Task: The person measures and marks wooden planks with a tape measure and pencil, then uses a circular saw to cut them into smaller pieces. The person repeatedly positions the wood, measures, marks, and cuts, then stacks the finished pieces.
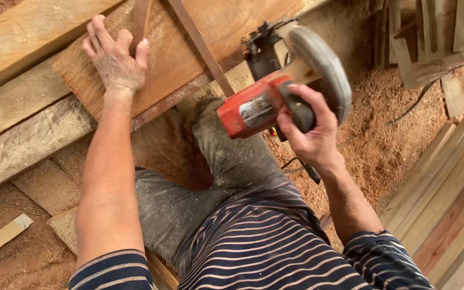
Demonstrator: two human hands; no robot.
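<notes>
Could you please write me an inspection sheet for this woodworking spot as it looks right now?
Surface: wooden board on stacked planks, dusty.
Job's things: red circular saw, lifted off the board.
Clutter: sawdust over the floor; offcut lower left.
Hands: left hand flat on the board; right hand grips the saw.
Cables: black cord across the sawdust.
Surroundings: stacked timber at right.

Open sawdust floor (388, 145) at right of frame offers passage, bounded by stacked planks (447, 209) lower right and a trailing cable (420, 99). At upper left, beams (22, 107) and a board (173, 53) crowd the left hand (115, 59).
</notes>
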